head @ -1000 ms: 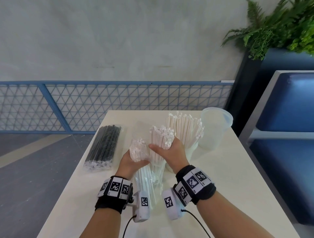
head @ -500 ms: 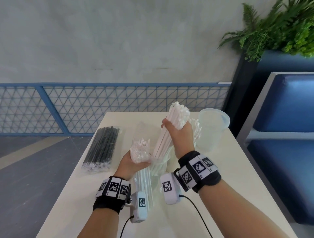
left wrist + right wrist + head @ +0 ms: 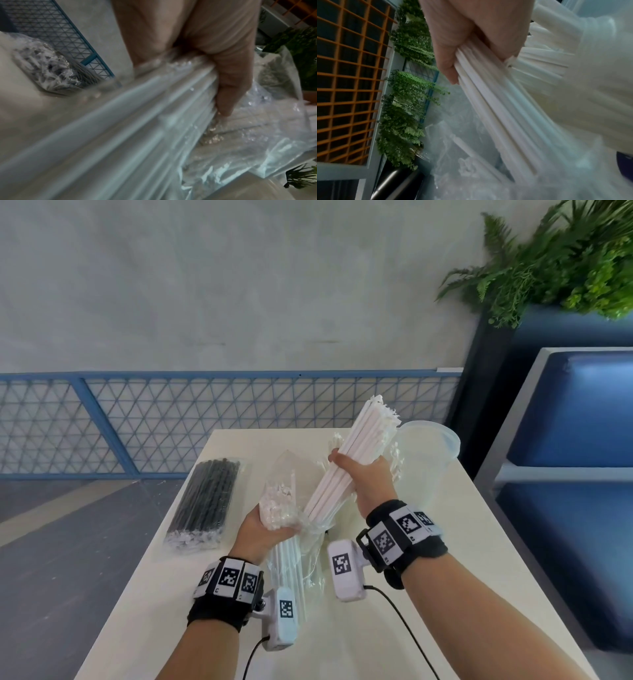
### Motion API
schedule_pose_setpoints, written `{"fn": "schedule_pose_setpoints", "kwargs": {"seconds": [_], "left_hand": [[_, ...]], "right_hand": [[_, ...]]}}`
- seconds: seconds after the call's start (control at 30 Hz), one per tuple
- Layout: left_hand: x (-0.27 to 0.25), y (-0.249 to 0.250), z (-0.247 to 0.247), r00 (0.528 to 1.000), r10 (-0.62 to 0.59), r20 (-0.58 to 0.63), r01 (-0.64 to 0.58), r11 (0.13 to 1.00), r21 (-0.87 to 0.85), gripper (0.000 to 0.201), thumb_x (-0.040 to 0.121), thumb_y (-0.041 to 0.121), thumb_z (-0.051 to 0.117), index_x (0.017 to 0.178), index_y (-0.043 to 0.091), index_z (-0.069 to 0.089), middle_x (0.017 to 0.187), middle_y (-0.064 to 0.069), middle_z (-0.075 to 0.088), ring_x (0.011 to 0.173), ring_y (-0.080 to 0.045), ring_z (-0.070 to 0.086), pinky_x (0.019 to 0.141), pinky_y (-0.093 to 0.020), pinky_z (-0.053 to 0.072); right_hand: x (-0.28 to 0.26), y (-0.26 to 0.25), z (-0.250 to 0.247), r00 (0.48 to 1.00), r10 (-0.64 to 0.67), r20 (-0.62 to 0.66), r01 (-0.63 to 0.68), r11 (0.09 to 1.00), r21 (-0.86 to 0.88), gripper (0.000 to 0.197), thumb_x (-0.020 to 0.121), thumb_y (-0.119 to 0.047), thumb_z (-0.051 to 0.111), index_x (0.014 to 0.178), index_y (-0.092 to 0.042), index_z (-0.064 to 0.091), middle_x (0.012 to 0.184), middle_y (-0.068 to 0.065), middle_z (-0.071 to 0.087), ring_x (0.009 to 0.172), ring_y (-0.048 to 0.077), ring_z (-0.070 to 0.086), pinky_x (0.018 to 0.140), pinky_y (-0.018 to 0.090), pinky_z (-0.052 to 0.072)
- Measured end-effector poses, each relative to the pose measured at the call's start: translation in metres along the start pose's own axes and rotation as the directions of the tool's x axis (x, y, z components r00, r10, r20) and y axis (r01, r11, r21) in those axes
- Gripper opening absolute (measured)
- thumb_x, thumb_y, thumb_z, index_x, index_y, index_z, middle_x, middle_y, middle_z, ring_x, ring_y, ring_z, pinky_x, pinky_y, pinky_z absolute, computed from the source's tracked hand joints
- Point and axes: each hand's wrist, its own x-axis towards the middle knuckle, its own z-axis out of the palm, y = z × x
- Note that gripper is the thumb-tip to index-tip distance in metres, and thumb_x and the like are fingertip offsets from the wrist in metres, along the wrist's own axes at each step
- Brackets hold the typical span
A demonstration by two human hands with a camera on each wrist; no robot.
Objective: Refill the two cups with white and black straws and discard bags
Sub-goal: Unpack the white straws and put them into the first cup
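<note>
Above the table [image 3: 445, 542], white straws [image 3: 346, 470] angled up-right, right-hand fingers [image 3: 448, 70] clamped around them.

Glossy clear plastic bag [image 3: 301, 529]; matt table [image 3: 445, 577]; translucent plastic cup [image 3: 428, 460].

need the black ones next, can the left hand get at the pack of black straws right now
Probably not yet: the left hand grips the bag of white straws. The pack of black straws lies unobstructed just left of it.
</note>
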Motion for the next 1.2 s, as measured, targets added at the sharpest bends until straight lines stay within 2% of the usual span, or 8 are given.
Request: {"fn": "schedule_pose_setpoints", "kwargs": {"seconds": [0.07,0.17,0.33,0.5,0.7,0.8,1.0,1.2], "left_hand": [[-0.001,0.001,0.000,1.000,-0.001,0.000,0.001,1.000,0.009,0.046,0.068,-0.006,0.076,0.102,0.016,0.055,0.090,0.005,0.063,0.086,-0.011,0.059,0.069,-0.017,0.045],[-0.001,0.001,-0.001,1.000,-0.007,-0.017,0.008,1.000,0.017,0.047,0.069,-0.007,0.075,0.106,0.014,0.054,0.091,0.005,0.062,0.095,-0.019,0.058,0.083,-0.029,0.044],[0.000,0.003,-0.004,0.998,-0.025,-0.055,0.026,0.999,0.024,0.044,0.071,-0.009,0.073,0.104,0.011,0.053,0.088,0.005,0.060,0.096,-0.022,0.056,0.086,-0.029,0.040],[-0.003,0.008,0.000,0.997,-0.021,-0.072,0.024,0.999,0.046,0.045,0.072,-0.006,0.073,0.109,0.011,0.054,0.098,-0.003,0.060,0.099,-0.020,0.054,0.086,-0.028,0.039],[-0.005,0.013,0.005,0.996,-0.014,-0.087,0.018,0.999,0.048,0.045,0.073,-0.006,0.071,0.113,0.008,0.055,0.093,-0.001,0.059,0.094,-0.018,0.054,0.086,-0.028,0.039],[-0.005,0.014,0.006,0.996,-0.007,-0.094,0.012,0.998,0.054,0.047,0.073,-0.008,0.071,0.115,0.005,0.055,0.096,-0.003,0.058,0.095,-0.019,0.054,0.086,-0.028,0.039],[-0.007,0.018,0.008,0.995,0.008,-0.101,-0.005,0.999,0.037,0.046,0.075,-0.010,0.069,0.114,0.008,0.053,0.098,-0.003,0.056,0.095,-0.017,0.052,0.085,-0.027,0.038],[-0.008,0.019,0.012,0.996,0.010,-0.084,-0.006,0.999,0.047,0.042,0.074,-0.009,0.070,0.109,0.008,0.054,0.084,0.006,0.057,0.095,-0.019,0.054,0.082,-0.027,0.040]], "right_hand": [[0.000,-0.002,-0.001,0.999,-0.004,-0.045,0.006,0.999,0.043,0.033,0.073,-0.010,0.074,0.101,-0.003,0.058,0.104,0.018,0.066,0.095,0.030,0.064,0.071,0.033,0.054],[0.004,-0.012,-0.005,0.991,0.025,-0.133,0.000,0.983,0.182,0.042,0.076,-0.011,0.071,0.110,0.008,0.056,0.089,0.014,0.067,0.077,0.025,0.064,0.057,0.027,0.051],[0.007,-0.028,-0.018,0.980,0.049,-0.192,0.009,0.956,0.292,0.018,0.081,-0.010,0.067,0.094,-0.001,0.058,0.076,0.007,0.066,0.065,0.018,0.062,0.052,0.021,0.052],[0.006,-0.032,-0.024,0.978,0.036,-0.203,0.032,0.946,0.322,0.010,0.081,-0.009,0.066,0.086,-0.006,0.057,0.079,0.008,0.065,0.068,0.018,0.061,0.059,0.025,0.052],[0.006,-0.048,-0.034,0.976,-0.036,-0.216,0.110,0.933,0.343,0.033,0.081,-0.011,0.066,0.108,0.006,0.057,0.086,0.009,0.063,0.069,0.016,0.062,0.047,0.017,0.050],[0.006,-0.066,-0.041,0.967,-0.116,-0.228,0.183,0.936,0.300,0.022,0.082,-0.012,0.064,0.096,0.004,0.060,0.077,0.006,0.060,0.064,0.014,0.060,0.047,0.017,0.049],[0.013,-0.084,-0.044,0.913,-0.270,-0.305,0.331,0.929,0.169,0.042,0.079,-0.017,0.068,0.115,-0.001,0.055,0.096,0.009,0.063,0.090,0.024,0.065,0.074,0.032,0.056],[0.014,-0.072,-0.032,0.880,-0.388,-0.273,0.390,0.919,-0.051,0.042,0.081,-0.023,0.068,0.117,-0.007,0.053,0.110,0.010,0.065,0.100,0.022,0.062,0.074,0.017,0.051]]}}
